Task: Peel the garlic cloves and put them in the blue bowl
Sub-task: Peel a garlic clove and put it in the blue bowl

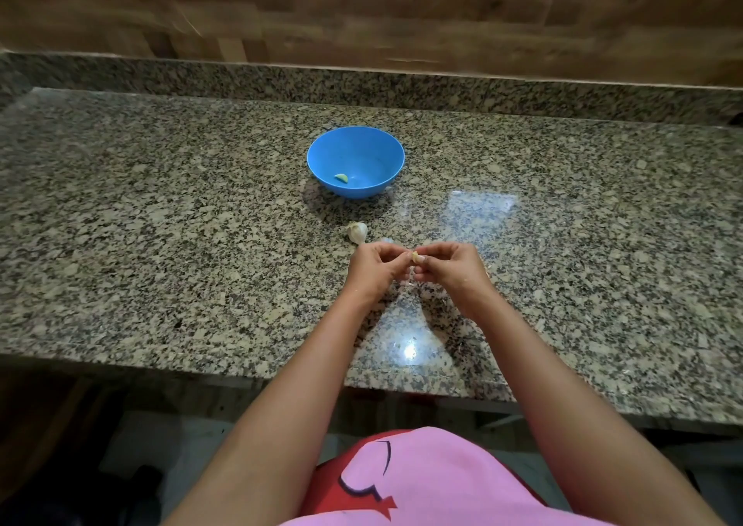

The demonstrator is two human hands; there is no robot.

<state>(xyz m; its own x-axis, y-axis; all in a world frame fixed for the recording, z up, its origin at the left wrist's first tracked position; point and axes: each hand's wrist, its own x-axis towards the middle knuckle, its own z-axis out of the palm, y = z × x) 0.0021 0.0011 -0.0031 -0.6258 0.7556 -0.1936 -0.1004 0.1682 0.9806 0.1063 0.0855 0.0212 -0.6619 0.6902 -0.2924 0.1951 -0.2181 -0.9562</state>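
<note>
A blue bowl stands on the granite counter with one peeled garlic clove lying in it. Nearer to me, a partial garlic bulb lies on the counter, with a small white piece beside it. Just in front of the bulb, my left hand and my right hand meet, fingertips together. Between them they pinch a small pale garlic clove. Most of the clove is hidden by my fingers.
The speckled granite counter runs left to right, with a raised granite lip and a wooden wall behind it. Its front edge lies close to my body. A few thin bits of garlic skin lie under my hands.
</note>
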